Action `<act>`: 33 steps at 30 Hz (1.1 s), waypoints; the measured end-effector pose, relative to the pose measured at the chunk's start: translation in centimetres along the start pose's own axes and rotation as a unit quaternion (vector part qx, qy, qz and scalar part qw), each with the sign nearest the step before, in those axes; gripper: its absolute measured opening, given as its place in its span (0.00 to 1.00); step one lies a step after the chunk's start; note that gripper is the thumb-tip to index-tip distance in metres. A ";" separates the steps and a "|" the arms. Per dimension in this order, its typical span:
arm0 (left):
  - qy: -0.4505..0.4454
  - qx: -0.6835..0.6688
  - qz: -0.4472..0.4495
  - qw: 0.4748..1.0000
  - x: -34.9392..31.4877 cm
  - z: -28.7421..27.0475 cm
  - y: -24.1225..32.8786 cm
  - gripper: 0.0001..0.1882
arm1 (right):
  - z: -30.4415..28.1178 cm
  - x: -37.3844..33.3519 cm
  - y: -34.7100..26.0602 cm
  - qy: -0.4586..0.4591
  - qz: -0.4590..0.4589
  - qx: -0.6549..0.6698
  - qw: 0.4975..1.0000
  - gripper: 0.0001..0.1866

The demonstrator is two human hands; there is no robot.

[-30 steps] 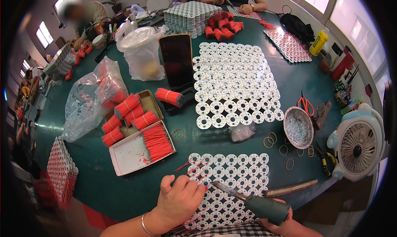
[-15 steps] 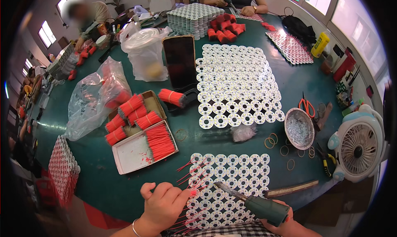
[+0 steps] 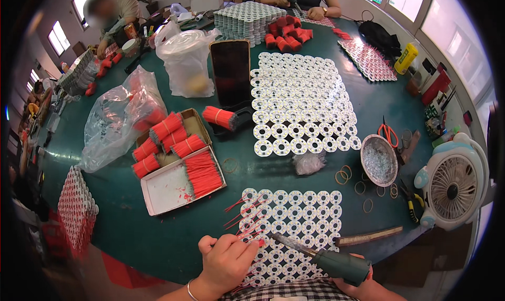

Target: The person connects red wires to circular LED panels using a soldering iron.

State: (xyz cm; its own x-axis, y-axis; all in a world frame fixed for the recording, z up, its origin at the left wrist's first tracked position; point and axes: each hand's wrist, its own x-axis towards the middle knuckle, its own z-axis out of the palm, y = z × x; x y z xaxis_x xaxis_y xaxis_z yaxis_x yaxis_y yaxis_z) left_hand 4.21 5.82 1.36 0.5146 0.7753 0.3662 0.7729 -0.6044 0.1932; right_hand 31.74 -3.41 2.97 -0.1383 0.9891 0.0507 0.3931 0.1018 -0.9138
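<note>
My left hand (image 3: 225,261) is closed at the left side of a panel of white ring-shaped LED boards (image 3: 310,213), with its fingertips pinching red wires (image 3: 260,242). More thin red wires stick out to the left from the panel's left columns. In my right hand (image 3: 360,289), at the panel's lower right, is a dark green soldering iron (image 3: 342,267). Its metal tip points up and left, over the panel near the left fingertips. Whether the tip touches a board I cannot tell. The palm side of my right hand is hidden behind the iron's handle.
A box (image 3: 158,197) of red wires and bundles stands at left. Beyond the panel lie stacked LED panels (image 3: 302,104) and a phone (image 3: 230,72) on a stand. To the right are a metal bowl (image 3: 379,161), pliers (image 3: 413,203), a bar (image 3: 369,236) and a fan (image 3: 453,185).
My left hand has moved right, farther over the panel, with red wires still in its fingertips. The soldering iron has shifted only slightly, and the whole view has tilted a little.
</note>
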 end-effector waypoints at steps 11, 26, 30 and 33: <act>-0.010 0.001 -0.007 1.000 -0.3 0.1 -0.4 0.07 | 0.4 0.5 -0.9 -0.017 0.020 -0.011 1.000 0.25; -0.019 -0.010 -0.010 1.000 0.0 0.0 -0.7 0.06 | 0.7 0.9 -0.6 -0.034 -0.003 -0.078 0.996 0.27; 0.002 -0.026 -0.009 1.000 0.0 0.2 -0.8 0.08 | 0.8 0.8 -0.7 -0.037 0.016 -0.078 0.996 0.26; -0.003 -0.029 -0.009 1.000 0.2 0.2 -0.8 0.08 | 0.9 0.8 -0.8 -0.028 0.024 -0.056 0.998 0.26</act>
State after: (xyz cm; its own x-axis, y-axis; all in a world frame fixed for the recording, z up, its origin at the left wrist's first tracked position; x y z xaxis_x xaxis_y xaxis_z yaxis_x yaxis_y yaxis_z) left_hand 3.76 6.52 1.07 0.5025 0.7874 0.3572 0.7595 -0.5994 0.2529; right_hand 30.51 -2.76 3.43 -0.1656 0.9860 -0.0176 0.4991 0.0684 -0.8639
